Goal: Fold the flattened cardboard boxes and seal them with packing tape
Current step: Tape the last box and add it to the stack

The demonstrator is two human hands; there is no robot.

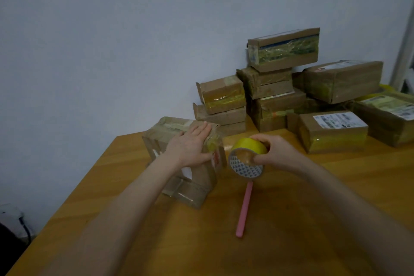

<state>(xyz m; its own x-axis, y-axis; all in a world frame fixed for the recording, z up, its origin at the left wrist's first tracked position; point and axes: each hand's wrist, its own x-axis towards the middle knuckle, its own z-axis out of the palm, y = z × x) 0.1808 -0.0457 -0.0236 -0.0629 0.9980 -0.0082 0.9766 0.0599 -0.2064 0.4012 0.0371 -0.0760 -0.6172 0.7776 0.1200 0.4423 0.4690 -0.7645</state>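
A brown cardboard box stands on the wooden table, left of centre, with clear tape over its faces. My left hand lies flat on top of the box, fingers together and stretched out. My right hand grips a roll of yellowish packing tape just right of the box, held a little above the table. The roll's patterned core faces me.
A pink stick-like tool lies on the table below the tape roll. Several taped cardboard boxes are stacked against the wall at the back right, and one labelled box sits nearer. The table's left edge runs diagonally.
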